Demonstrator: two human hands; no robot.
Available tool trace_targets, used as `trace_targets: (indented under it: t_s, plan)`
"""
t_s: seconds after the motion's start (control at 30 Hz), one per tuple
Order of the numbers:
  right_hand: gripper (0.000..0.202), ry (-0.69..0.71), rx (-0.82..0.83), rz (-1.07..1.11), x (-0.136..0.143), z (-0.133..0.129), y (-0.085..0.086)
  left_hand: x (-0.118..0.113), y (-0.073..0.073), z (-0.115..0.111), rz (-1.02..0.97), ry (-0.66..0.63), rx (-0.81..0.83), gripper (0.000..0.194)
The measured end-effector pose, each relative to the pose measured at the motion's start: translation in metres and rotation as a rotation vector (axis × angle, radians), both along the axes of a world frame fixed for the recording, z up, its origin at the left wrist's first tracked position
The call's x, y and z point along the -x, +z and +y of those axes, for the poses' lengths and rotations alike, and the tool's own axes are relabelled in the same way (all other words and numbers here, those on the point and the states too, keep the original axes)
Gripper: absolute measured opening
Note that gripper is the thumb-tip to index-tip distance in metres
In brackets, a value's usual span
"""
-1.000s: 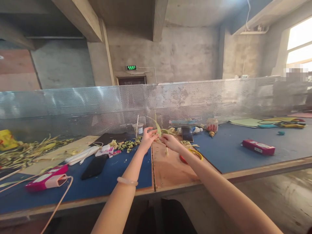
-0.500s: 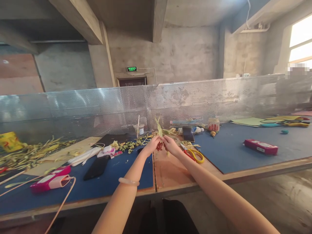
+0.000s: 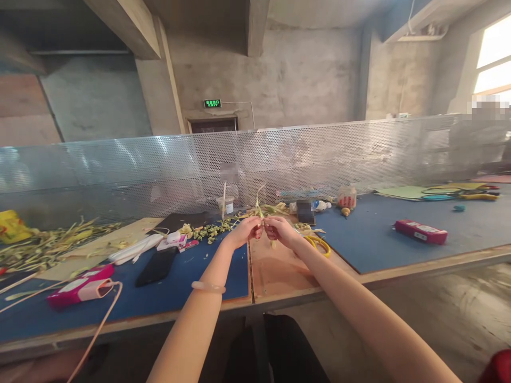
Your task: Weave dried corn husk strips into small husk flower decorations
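Observation:
My left hand (image 3: 246,232) and my right hand (image 3: 278,230) meet over the seam between the blue mat and the wooden strip. Both are closed, fingertips pinched around the base of a thin, pale green plant husk (image 3: 257,202) that stands up above them. Its lower end is hidden by my fingers. Yellow-handled scissors (image 3: 320,246) lie just beyond my right forearm, partly covered by it. To the left of my left hand are small green dried plant pieces (image 3: 211,232).
A black phone (image 3: 157,267), a pink box (image 3: 82,287) with a cord and a pile of dried leaves (image 3: 51,246) lie left. A plastic cup (image 3: 226,205) and a jar (image 3: 347,198) stand before the perforated metal screen (image 3: 271,165). Another pink box (image 3: 420,232) lies right.
The husk now looks narrower and turned between my fingers, and the reddish part below my hands is out of sight. My right forearm covers more of the scissors. The view has shifted slightly.

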State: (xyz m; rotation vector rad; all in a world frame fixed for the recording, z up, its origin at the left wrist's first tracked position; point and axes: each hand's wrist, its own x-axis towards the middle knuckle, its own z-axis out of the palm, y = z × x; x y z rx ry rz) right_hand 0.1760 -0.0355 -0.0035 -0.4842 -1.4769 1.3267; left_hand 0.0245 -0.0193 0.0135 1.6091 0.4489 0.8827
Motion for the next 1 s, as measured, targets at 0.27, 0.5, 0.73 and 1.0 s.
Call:
trace_targets:
  t_s: [0.27, 0.5, 0.73, 1.0]
  plan:
    - [0.026, 0.117, 0.065, 0.187, -0.032, 0.006, 0.004, 0.019, 0.009, -0.002, -0.106, -0.102, 0.124, 0.027]
    - [0.027, 0.155, 0.078, 0.426, -0.059, 0.014, 0.004, 0.034, 0.016, 0.001, -0.418, -0.082, 0.152, 0.032]
    - [0.027, 0.124, -0.003, 0.739, -0.080, 0.014, 0.000, 0.059, 0.019, 0.005, -0.871, -0.007, 0.067, 0.036]
    - [0.026, -0.070, -0.190, 1.131, -0.122, 0.018, -0.012, 0.089, 0.017, 0.022, -1.272, 0.120, -0.104, 0.026]
